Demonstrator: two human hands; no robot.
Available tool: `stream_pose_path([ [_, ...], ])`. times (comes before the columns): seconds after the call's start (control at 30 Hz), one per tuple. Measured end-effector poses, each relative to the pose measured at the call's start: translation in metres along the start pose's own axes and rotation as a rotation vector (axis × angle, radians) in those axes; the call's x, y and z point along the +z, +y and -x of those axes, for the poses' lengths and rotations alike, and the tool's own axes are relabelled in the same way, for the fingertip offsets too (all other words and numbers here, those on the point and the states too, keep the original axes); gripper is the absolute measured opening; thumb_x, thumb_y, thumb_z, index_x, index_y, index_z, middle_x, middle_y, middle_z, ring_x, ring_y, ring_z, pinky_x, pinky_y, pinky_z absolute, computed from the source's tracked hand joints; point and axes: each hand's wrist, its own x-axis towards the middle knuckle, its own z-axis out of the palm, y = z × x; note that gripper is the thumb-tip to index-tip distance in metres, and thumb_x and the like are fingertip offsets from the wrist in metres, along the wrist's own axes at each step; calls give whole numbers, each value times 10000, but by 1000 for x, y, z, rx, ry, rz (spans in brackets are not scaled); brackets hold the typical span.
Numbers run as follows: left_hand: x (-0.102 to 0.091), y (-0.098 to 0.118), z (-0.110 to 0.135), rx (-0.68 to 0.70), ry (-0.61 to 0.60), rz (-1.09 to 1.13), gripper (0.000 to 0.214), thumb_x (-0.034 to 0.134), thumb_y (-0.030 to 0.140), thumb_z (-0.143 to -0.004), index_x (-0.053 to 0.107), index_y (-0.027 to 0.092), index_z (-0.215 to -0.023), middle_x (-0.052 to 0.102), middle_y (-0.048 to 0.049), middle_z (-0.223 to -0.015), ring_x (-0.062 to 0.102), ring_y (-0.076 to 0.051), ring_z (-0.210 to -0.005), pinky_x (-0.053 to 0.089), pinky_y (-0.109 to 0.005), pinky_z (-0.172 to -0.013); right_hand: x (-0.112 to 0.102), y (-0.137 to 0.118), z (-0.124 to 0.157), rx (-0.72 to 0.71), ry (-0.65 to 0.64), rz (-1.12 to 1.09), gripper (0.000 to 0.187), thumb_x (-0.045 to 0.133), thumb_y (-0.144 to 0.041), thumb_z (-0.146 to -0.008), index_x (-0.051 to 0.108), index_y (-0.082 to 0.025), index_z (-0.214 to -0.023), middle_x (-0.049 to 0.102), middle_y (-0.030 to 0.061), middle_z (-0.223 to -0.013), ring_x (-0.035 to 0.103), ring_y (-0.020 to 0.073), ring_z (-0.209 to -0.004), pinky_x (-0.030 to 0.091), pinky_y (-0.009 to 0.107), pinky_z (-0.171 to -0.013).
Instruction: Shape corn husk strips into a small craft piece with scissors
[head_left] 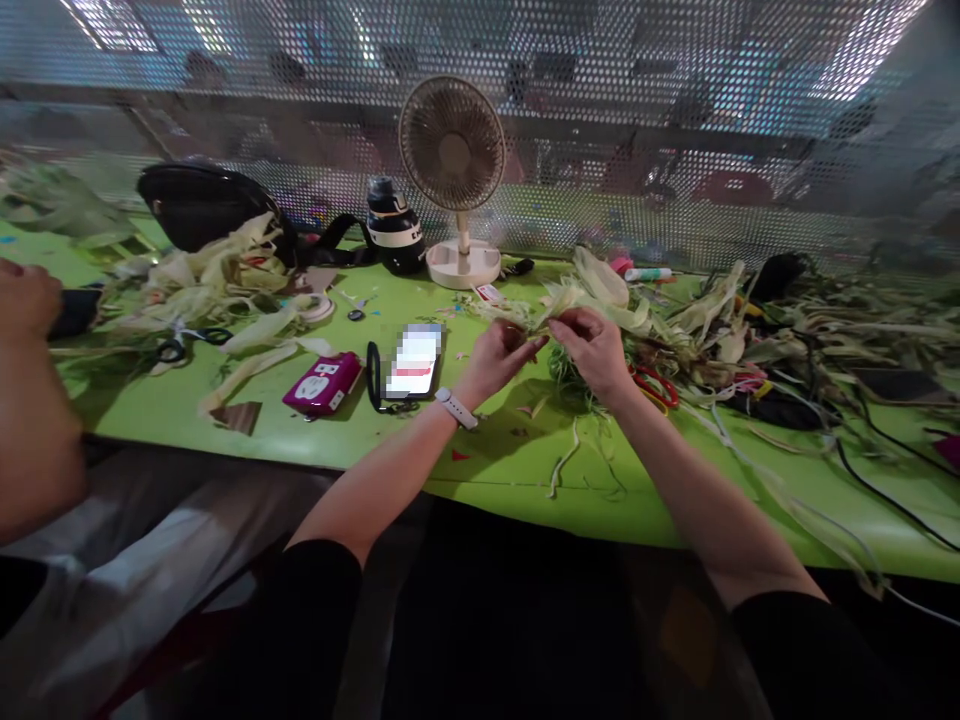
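My left hand (pixel 501 352), with a white watch (pixel 455 408) on its wrist, and my right hand (pixel 592 347) meet above the green table (pixel 300 430). Both pinch the same pale strip of corn husk (pixel 559 305) between fingertips, about a hand's width apart. The husk runs back toward a heap of husks (pixel 675 320) on the right. Red-handled scissors (pixel 656 385) lie just right of my right hand.
A phone (pixel 415 362), a magenta device (pixel 322 383) and black scissors (pixel 180 345) lie left of my hands. A small fan (pixel 454 170), a bottle (pixel 391 228) and a black bag (pixel 199 205) stand at the back by a perforated screen. Another person's arm (pixel 30 400) is at far left.
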Motion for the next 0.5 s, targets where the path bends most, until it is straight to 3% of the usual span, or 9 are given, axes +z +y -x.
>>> stream_pose_path([
  [0.1, 0, 0, -1, 98, 19, 166, 590, 740, 489, -767, 485, 204, -1216, 678, -12, -794, 647, -120, -688, 523, -242, -631, -1, -5, 2, -55, 0, -24, 190, 678, -386, -761, 635, -206, -721, 582, 0, -744, 553, 144, -730, 471, 309, -720],
  [0.2, 0, 4, 0, 155, -39, 206, 633, 716, 445, -804, 437, 240, -1334, 692, -49, -960, 656, -125, -793, 541, -255, -697, -5, -11, 5, -28, -4, -40, 176, 662, -377, -759, 625, -214, -706, 599, 1, -743, 559, 160, -762, 476, 330, -763],
  [0.33, -3, 10, 2, 147, -88, 142, 389, 694, 445, -820, 623, 189, -1104, 682, -90, -1074, 628, -123, -835, 538, -264, -750, -12, -10, 2, 79, -16, -89, 266, 560, -469, -795, 636, -221, -737, 640, 45, -784, 608, 220, -826, 492, 387, -799],
  [0.43, -4, 10, 4, 87, -142, 147, 392, 703, 494, -796, 663, 170, -1012, 692, -66, -934, 605, -115, -741, 526, -259, -680, -15, -2, -6, 208, 42, -188, 432, 395, -595, -843, 575, -232, -691, 614, 74, -734, 614, 242, -795, 503, 396, -752],
  [0.5, -3, 10, 5, 61, -176, 154, 403, 705, 501, -793, 671, 172, -1022, 672, -38, -824, 587, -108, -693, 514, -255, -649, -15, 2, -10, 349, 30, -238, 468, 384, -649, -840, 534, -238, -673, 569, 55, -658, 579, 218, -686, 495, 373, -676],
])
